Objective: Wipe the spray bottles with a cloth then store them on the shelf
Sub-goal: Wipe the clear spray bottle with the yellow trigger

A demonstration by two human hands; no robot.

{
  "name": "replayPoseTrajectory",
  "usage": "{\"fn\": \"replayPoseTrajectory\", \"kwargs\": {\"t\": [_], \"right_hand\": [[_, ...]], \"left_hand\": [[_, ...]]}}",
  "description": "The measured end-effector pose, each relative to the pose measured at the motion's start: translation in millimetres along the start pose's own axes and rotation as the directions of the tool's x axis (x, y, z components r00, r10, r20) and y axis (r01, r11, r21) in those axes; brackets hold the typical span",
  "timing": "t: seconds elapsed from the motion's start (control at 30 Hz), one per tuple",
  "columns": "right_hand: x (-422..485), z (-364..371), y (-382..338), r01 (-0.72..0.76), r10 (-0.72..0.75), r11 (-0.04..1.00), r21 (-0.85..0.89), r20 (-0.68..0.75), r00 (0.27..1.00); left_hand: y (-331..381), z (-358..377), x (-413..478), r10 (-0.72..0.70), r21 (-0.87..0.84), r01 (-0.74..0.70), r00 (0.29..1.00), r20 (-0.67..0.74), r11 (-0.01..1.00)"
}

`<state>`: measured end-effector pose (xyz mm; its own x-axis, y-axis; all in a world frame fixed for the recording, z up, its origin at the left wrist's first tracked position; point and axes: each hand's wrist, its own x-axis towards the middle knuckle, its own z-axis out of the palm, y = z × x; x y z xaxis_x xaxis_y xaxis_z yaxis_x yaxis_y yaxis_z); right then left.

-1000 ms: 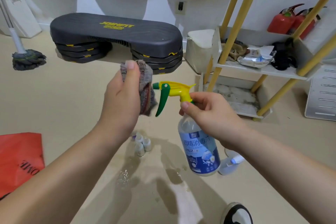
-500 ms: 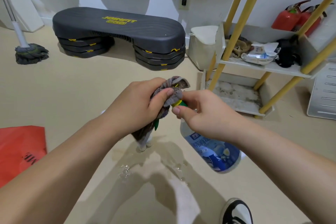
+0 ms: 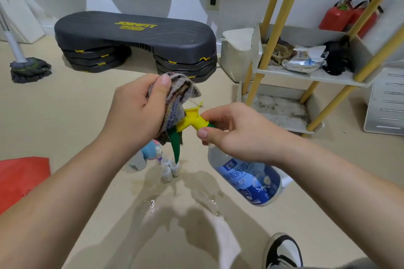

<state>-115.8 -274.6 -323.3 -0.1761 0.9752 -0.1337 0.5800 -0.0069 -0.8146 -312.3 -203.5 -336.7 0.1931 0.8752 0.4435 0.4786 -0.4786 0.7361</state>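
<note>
Gripping the spray bottle [image 3: 249, 179] by its neck, the right hand [image 3: 238, 135] tilts it near the scene's centre. The left hand [image 3: 135, 113] clutches a grey cloth [image 3: 175, 102] against the yellow nozzle [image 3: 192, 119]; the shelf [image 3: 314, 76] stands far right.

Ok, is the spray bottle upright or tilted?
Tilted. The right hand grips the spray bottle at its neck; its base points down-right while the yellow trigger head sits up-left against the cloth in the left hand.
</note>
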Motion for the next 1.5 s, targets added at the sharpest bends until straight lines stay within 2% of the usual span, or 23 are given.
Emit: {"fn": "replayPoseTrajectory", "kwargs": {"t": [0.07,0.2,0.27,0.33,0.4,0.47,0.53,0.6,0.67,0.73,0.87,0.97,1.03,1.1,1.23,1.33,1.5], "right_hand": [[0.3,1.9,1.0,-0.003,0.005,0.998,-0.059,0.033,0.999],[2.2,8.9,5.3,-0.023,0.034,0.989,-0.144,0.071,0.997],[3.9,10.6,8.6,-0.020,0.023,0.995,-0.094,0.036,0.999],[5.6,9.5,13.5,-0.047,0.047,0.999,-0.012,-0.010,0.999],[7.6,8.4,21.0,-0.109,0.113,0.992,0.061,-0.060,0.992],[7.9,7.2,27.5,-0.174,0.190,0.975,0.138,-0.108,0.976],[9.2,6.0,31.8,-0.186,0.229,0.949,0.255,-0.148,0.962],[11.0,6.2,32.9,-0.173,0.242,0.926,0.337,-0.176,0.954],[13.2,7.9,32.0,-0.153,0.239,0.911,0.382,-0.188,0.953],[15.0,10.9,30.6,-0.135,0.235,0.903,0.409,-0.207,0.950],[15.5,6.2,30.9,-0.151,0.284,0.912,0.380,-0.322,0.903],[12.2,-4.7,29.6,-0.180,0.384,0.854,0.488,-0.357,0.852],[10.4,-6.5,28.7,-0.195,0.413,0.827,0.527,-0.335,0.847],[9.9,-3.6,27.4,-0.205,0.409,0.819,0.536,-0.294,0.864],[9.7,-0.9,19.8,-0.170,0.356,0.800,0.576,-0.228,0.906],[9.6,-3.2,13.4,-0.152,0.318,0.796,0.586,-0.191,0.929],[11.8,-7.5,14.5,-0.133,0.353,0.709,0.693,-0.185,0.917]], "left_hand": [[7.9,-0.4,-1.1,-0.026,-0.059,0.028,0.999,0.036,0.998],[25.6,8.1,-6.7,0.096,-0.089,-0.080,0.976,0.196,0.993],[24.1,12.6,-5.9,0.078,-0.076,-0.071,0.993,0.088,0.995],[16.0,11.3,1.5,-0.051,-0.064,0.044,0.992,-0.118,0.997],[3.8,2.8,12.7,-0.244,-0.139,0.211,0.921,-0.305,0.968],[-6.1,-5.0,22.1,-0.448,-0.330,0.343,0.830,-0.332,0.880],[-5.6,-0.5,19.1,-0.584,-0.452,0.440,0.772,-0.250,0.776],[-3.6,16.1,3.6,-0.662,-0.445,0.575,0.747,-0.055,0.686],[1.3,36.6,-19.4,-0.655,-0.440,0.663,0.729,0.199,0.605],[10.8,49.7,-36.8,-0.612,-0.476,0.671,0.731,0.301,0.568],[11.1,53.5,-42.2,-0.565,-0.404,0.599,0.797,0.213,0.692],[-1.0,55.3,-42.6,-0.628,-0.381,0.665,0.741,0.236,0.642],[-1.1,59.3,-47.5,-0.635,-0.398,0.681,0.727,0.262,0.615],[5.3,65.2,-50.7,-0.589,-0.385,0.640,0.766,0.255,0.665],[10.2,63.3,-42.7,-0.485,-0.352,0.488,0.868,0.102,0.799],[10.7,53.3,-34.7,-0.361,-0.288,0.360,0.931,0.051,0.887],[12.5,48.5,-31.9,-0.291,-0.252,0.296,0.955,0.057,0.921]]}}
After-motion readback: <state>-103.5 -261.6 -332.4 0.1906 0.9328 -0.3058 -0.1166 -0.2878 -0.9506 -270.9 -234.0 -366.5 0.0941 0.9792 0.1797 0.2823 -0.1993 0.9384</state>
